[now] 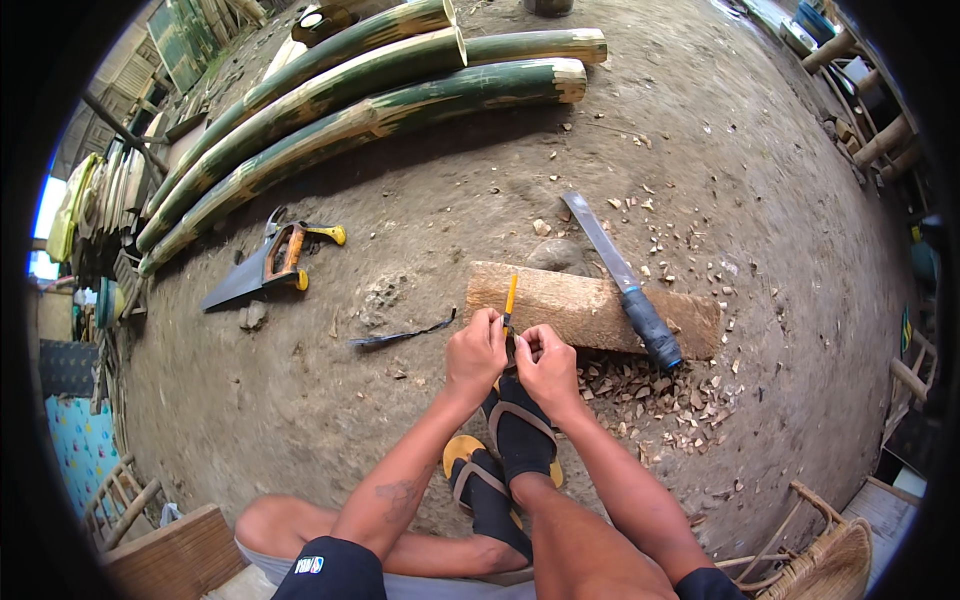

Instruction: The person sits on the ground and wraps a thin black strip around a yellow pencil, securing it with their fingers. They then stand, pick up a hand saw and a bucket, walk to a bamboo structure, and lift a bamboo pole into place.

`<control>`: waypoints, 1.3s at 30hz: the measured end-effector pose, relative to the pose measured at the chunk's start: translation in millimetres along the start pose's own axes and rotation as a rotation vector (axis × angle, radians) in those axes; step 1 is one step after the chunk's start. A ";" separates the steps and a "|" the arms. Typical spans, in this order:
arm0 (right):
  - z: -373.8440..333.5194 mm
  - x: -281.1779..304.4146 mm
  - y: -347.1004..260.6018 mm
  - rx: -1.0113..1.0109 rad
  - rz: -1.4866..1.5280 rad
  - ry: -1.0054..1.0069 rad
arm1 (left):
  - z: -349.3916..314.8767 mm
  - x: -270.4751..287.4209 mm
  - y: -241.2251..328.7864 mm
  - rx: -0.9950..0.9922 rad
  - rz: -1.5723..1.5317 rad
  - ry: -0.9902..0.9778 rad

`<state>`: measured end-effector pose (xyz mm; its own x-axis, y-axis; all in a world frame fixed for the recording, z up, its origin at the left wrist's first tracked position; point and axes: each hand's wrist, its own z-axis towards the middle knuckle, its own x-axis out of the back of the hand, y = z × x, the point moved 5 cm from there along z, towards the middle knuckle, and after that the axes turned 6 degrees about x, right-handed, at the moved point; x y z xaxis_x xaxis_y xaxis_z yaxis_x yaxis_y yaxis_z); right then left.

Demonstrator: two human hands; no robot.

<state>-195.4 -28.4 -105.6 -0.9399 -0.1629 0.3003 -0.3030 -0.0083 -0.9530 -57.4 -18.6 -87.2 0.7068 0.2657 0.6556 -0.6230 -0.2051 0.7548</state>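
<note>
In front of my feet, my left hand [474, 356] is closed on a thin yellow stick [511, 295], possibly a pencil, its upper end pointing away from me. My right hand [547, 368] pinches close beside it, at a dark band around the stick's lower part; the fingers hide most of what it grips. Just beyond both hands lies a rough wooden block [545, 305]. Across the block rests a machete [605, 240], its dark wrapped handle toward me. A frayed black strip [405, 332] lies on the dirt left of my hands.
A handsaw [245, 275] and a hammer with a yellow grip end [325, 233] lie to the left. Long green bamboo poles [390, 110] stretch across the far left. Wood chips [670, 405] scatter around the block. A wicker chair [825, 560] stands at the near right.
</note>
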 end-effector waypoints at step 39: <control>-12.6 6.6 -52.1 0.675 -0.663 -0.196 | 13.5 2.5 -15.4 1.002 -0.426 -0.699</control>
<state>-187.8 -16.6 -53.4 -0.5488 -0.0826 0.8319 -0.5507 -0.7130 -0.4341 -41.5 -27.5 -96.9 1.0000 0.0010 0.0033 -0.0004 -0.9195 0.3930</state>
